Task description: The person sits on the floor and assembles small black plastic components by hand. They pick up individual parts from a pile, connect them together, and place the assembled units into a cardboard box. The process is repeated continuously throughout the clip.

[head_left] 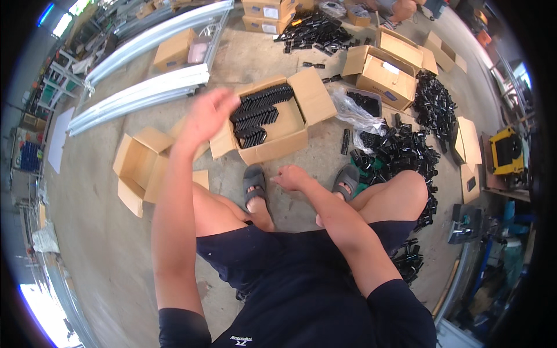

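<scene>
An open cardboard box (274, 152) stands on the floor in front of my feet, with rows of small black parts (255, 118) stacked along its left and far sides. My left hand (210, 116) is raised by the box's left edge, over its side flap. Motion smears its fingers, so their grip cannot be read. Between my feet, just below the box's near side, my right hand (293, 177) is closed with fingers curled in. Whatever it may hold is hidden. A big heap of loose black parts (406, 153) lies to the right of my right foot.
An empty open carton (142, 165) lies left of my legs. More black heaps (316, 32) and cartons (386, 78) lie at the back and right, near clear plastic bags (354, 113). Long pale metal profiles (139, 93) rest at the far left. A yellow-framed item (506, 149) stands far right.
</scene>
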A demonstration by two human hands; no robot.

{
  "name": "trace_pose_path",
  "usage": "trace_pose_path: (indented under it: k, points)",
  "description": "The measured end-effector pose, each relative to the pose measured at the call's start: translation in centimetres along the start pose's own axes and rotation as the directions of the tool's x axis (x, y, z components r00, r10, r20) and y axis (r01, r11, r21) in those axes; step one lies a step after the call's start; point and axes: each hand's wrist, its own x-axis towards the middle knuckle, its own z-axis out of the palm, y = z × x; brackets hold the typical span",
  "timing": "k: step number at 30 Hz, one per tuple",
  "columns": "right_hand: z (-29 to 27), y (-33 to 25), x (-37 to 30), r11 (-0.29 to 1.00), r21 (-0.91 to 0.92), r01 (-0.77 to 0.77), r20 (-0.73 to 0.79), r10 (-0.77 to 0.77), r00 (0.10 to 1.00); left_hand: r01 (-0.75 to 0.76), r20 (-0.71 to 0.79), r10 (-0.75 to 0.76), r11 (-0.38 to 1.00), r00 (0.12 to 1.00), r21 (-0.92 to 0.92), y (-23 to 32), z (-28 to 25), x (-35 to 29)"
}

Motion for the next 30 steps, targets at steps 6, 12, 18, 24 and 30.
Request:
trace_pose_path:
  k: [6, 12, 18, 24, 30]
  points:
    - [-1.7, 2.1, 3.0, 0.958, 0.275, -0.079, -0.051, 0.097, 0.994, 0.149, -0.017, -0.152, 0.984, 0.988, -0.097, -2.8, 1.3, 3.7]
    - [-5.2, 1.0, 11.0, 0.941, 0.310, -0.138, -0.257, 0.223, 0.940, 0.070, 0.363, -0.201, 0.937, 0.910, 0.343, -6.2, 3.9, 6.3]
    - [-4.1, -0.1, 19.0, 0.952, 0.239, -0.191, -0.196, 0.239, 0.951, 0.099, 0.312, -0.216, 0.931, 0.925, 0.352, -8.8, 4.0, 8.7]
    - [-2.6, -1.6, 23.4, 0.950, 0.159, -0.269, -0.119, 0.289, 0.950, 0.118, 0.355, -0.241, 0.935, 0.903, 0.334, -9.6, 4.0, 9.9]
    - [-4.3, -4.5, 22.8, 0.933, 0.135, -0.335, 0.009, 0.337, 0.942, 0.138, 0.387, -0.256, 0.941, 0.886, 0.308, -10.2, 3.3, 10.6]
